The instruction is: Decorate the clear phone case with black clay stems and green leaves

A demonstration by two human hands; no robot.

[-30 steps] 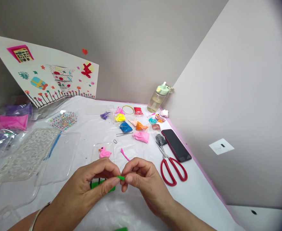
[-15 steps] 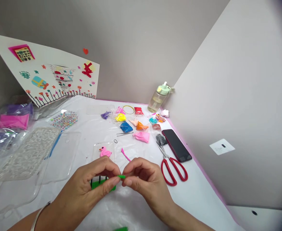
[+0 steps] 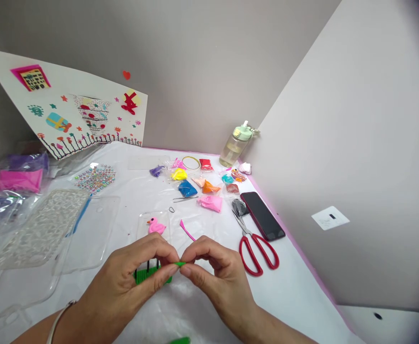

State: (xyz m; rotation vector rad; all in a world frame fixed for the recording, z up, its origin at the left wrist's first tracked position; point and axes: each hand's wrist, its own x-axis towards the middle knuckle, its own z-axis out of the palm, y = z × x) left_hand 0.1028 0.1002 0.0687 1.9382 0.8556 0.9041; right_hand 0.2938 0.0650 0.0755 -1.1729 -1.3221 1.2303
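A small green clay sliver (image 3: 179,263) sits in mid-air between the two hands, above the surface. The fingers of the left hand (image 3: 134,272) and the right hand (image 3: 216,272) pinch it closed from either side, its tip poking out between them. Just under the hands lies a flat green piece (image 3: 152,275) (thin dark uprights stand on it, too small to tell what they are). Beyond the fingertips, a pink clay swan (image 3: 156,226) rests on a clear phone case (image 3: 153,220), with a pink clay strip (image 3: 186,230) just beside it. To the right lie red-handled scissors (image 3: 258,254) and a black smartphone (image 3: 262,216). Farther back, bagged coloured clay (image 3: 187,189) is spread across the white surface (image 3: 202,301), near a water bottle (image 3: 234,145).
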